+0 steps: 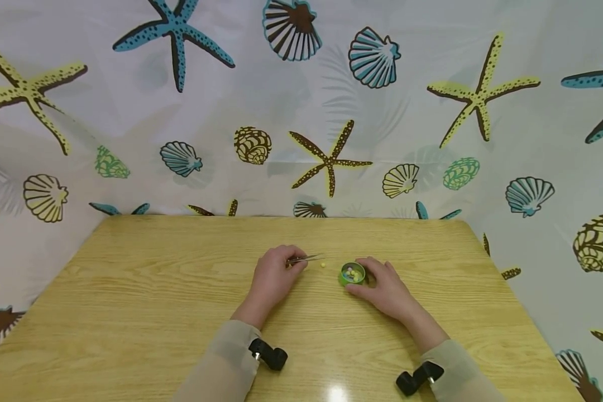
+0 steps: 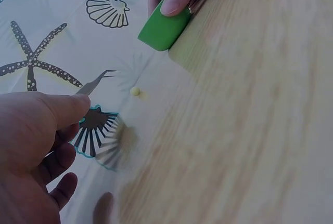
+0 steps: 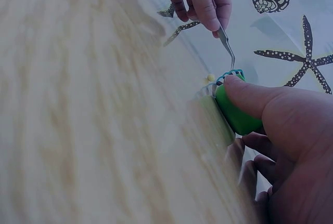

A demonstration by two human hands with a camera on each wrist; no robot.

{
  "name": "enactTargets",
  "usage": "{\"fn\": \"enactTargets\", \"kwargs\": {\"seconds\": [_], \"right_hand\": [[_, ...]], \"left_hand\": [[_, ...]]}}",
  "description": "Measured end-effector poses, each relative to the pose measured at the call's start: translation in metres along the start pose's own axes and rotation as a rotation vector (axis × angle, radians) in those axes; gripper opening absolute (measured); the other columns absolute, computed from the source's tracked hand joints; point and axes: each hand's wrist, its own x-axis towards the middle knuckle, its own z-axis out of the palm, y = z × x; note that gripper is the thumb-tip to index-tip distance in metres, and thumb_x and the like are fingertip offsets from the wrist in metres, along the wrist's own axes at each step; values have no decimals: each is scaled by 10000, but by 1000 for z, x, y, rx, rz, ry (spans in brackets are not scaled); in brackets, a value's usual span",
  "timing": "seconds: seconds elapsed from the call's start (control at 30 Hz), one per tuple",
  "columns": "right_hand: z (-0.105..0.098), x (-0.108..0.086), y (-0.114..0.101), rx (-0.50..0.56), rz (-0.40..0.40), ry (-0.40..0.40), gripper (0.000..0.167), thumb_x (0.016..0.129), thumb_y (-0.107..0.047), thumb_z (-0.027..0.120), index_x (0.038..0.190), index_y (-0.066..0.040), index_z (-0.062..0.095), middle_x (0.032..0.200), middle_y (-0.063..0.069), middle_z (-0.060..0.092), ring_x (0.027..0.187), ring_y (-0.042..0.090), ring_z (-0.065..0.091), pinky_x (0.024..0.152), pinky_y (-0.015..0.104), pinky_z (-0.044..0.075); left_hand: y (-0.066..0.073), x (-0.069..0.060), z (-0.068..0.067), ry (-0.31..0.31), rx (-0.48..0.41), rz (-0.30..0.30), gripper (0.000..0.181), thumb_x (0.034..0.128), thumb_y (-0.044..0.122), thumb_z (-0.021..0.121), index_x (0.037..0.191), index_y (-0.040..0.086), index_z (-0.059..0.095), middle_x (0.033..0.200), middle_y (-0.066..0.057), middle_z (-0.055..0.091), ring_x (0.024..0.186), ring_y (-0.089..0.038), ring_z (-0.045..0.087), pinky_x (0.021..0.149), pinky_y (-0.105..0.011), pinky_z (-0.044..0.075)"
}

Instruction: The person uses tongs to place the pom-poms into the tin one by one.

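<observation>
My left hand (image 1: 275,277) pinches a pair of bent-tip tweezers (image 1: 310,258) between thumb and forefinger. Their tips point right, slightly apart, with nothing between them in the left wrist view. Just beyond the tips, one small yellow bead (image 1: 323,265) lies by itself on the table. To its right stands a small round green container (image 1: 345,281) with several pale coloured beads (image 1: 352,274) inside. My right hand (image 1: 386,289) grips that container from the right, thumb on the near side and fingers on the far side. The right wrist view shows its green wall (image 3: 237,112).
A wooden table (image 1: 146,296) spreads under both hands. Behind and beside it hangs a pale cloth (image 1: 206,111) printed with starfish and shells. Each sleeved forearm carries a black wrist mount, the left one (image 1: 268,354) and the right one (image 1: 419,378).
</observation>
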Motion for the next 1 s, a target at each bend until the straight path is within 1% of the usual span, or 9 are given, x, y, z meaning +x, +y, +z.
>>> {"fn": "enactTargets", "kwargs": {"seconds": [0.27, 0.43, 0.53, 0.73, 1.0], "right_hand": [[1, 1, 2, 4, -9, -3, 559, 1006, -355, 851, 1471, -106, 664, 1411, 61, 693, 1437, 343, 577, 1322, 637, 39], [2, 1, 4, -6, -1, -2, 571, 1006, -357, 850, 1481, -105, 656, 1421, 63, 687, 1449, 342, 567, 1325, 627, 35], [2, 1, 4, -2, 1, 0, 571, 1005, -354, 852, 1479, -103, 658, 1420, 64, 689, 1449, 342, 568, 1327, 622, 38], [1, 2, 3, 1, -4, 1, 559, 1005, -351, 853, 1470, -104, 664, 1412, 62, 691, 1446, 345, 569, 1325, 630, 39], [1, 2, 2, -3, -2, -3, 561, 1006, -341, 852, 1473, -95, 661, 1417, 72, 687, 1451, 348, 564, 1325, 631, 42]], "left_hand": [[-9, -2, 5, -22, -15, -37, 94, 1031, 164, 821, 1119, 137, 839, 1050, -13, 779, 907, -208, 644, 850, -441, 545], [-12, -2, 6, -30, -13, -30, 86, 1031, 157, 818, 1112, 134, 837, 1041, -8, 778, 898, -197, 638, 848, -447, 538], [-12, -2, 6, -34, -12, -36, 82, 1027, 162, 823, 1106, 140, 836, 1038, -5, 777, 891, -198, 639, 848, -445, 542], [-13, -2, 7, -42, 8, -39, 81, 1024, 165, 828, 1103, 150, 833, 1036, 4, 773, 897, -191, 637, 871, -459, 534], [-13, -3, 7, -44, 22, -46, 90, 1018, 174, 836, 1106, 156, 833, 1040, 3, 776, 946, -226, 662, 953, -519, 510]]}}
